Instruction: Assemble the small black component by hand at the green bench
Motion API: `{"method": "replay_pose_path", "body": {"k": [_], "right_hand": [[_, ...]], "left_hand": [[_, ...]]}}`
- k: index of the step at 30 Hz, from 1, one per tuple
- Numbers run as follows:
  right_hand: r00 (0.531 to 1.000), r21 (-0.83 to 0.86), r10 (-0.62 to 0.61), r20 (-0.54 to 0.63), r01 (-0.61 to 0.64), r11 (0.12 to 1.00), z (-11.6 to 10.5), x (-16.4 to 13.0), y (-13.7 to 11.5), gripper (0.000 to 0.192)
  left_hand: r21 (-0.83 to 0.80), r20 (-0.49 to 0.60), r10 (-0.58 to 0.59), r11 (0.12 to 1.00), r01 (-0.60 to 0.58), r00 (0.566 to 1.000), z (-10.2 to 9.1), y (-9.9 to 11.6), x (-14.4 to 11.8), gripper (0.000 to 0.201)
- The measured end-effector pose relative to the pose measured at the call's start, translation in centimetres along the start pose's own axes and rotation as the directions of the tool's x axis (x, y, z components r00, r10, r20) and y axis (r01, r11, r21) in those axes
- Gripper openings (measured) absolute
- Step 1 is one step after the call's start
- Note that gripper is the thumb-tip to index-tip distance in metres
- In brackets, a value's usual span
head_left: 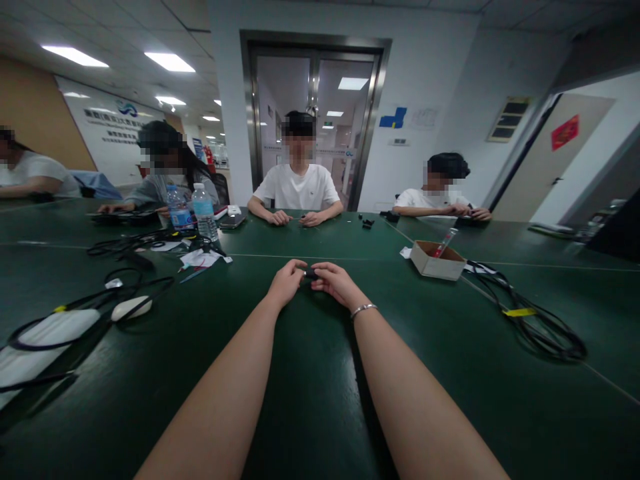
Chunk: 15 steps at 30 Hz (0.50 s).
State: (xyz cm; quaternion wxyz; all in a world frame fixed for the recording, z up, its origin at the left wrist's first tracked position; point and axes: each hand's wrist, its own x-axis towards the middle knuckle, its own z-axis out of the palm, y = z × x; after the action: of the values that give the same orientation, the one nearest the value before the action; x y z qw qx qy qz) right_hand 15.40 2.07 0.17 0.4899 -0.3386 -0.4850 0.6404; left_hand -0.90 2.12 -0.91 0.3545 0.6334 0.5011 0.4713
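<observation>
Both my hands meet over the dark green table (pixel 310 373) at its middle. My left hand (pixel 286 283) and my right hand (pixel 336 283) pinch a small black part (pixel 311 273) between their fingertips, just above the tabletop. A thin silver bracelet (pixel 363 309) circles my right wrist. The part is mostly hidden by my fingers, so its shape is unclear.
An open cardboard box (pixel 437 260) with a red-capped tube stands to the right, next to a coil of black cable (pixel 530 320). On the left lie cables, a white mouse (pixel 131 307), papers and two water bottles (pixel 193 210). Several other people sit along the far side.
</observation>
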Motion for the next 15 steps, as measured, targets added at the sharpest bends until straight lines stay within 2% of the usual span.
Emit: {"method": "replay_pose_path", "body": {"k": [10, 15], "right_hand": [[1.0, -0.003, 0.008, -0.01, -0.008, 1.0, 0.23, -0.2, -0.23, 0.01], [1.0, -0.009, 0.001, -0.01, -0.001, 1.0, 0.2, -0.18, -0.22, 0.009]], "left_hand": [[0.002, 0.037, -0.006, 1.0, 0.006, 0.999, 0.0, -0.15, 0.15, 0.029], [0.001, 0.009, -0.012, 1.0, 0.012, 1.0, 0.01, 0.06, -0.02, 0.026]]}}
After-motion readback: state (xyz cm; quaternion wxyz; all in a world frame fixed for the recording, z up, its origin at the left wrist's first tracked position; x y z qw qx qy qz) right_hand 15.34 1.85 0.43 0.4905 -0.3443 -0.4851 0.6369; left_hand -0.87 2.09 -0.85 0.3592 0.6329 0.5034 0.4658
